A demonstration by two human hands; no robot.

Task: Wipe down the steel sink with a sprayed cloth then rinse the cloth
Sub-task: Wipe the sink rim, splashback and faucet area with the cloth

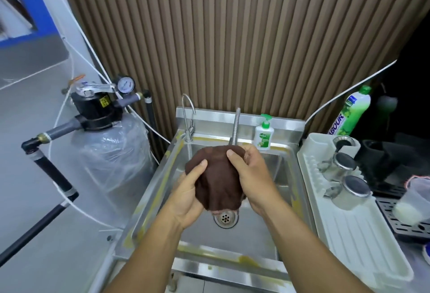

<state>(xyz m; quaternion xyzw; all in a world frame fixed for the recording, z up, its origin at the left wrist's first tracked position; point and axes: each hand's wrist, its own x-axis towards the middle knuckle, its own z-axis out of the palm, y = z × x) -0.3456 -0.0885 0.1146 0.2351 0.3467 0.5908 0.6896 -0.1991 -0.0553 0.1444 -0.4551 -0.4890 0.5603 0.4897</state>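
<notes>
A dark brown cloth (217, 176) hangs bunched over the steel sink (256, 229), right under the spout of the flexible metal faucet (235, 127). My left hand (188, 196) grips the cloth's left side, thumb on top. My right hand (252, 174) grips its right side, thumb pressed on the upper part. The cloth's lower end hangs just above the drain (225, 218). I cannot tell whether water is running.
A thin gooseneck tap (189, 115) stands at the sink's back left, a soap pump bottle (264, 133) at its back right. A white drying rack (344, 199) with steel jugs lies to the right, a green detergent bottle (352, 112) behind it. A filter tank (109, 148) stands left.
</notes>
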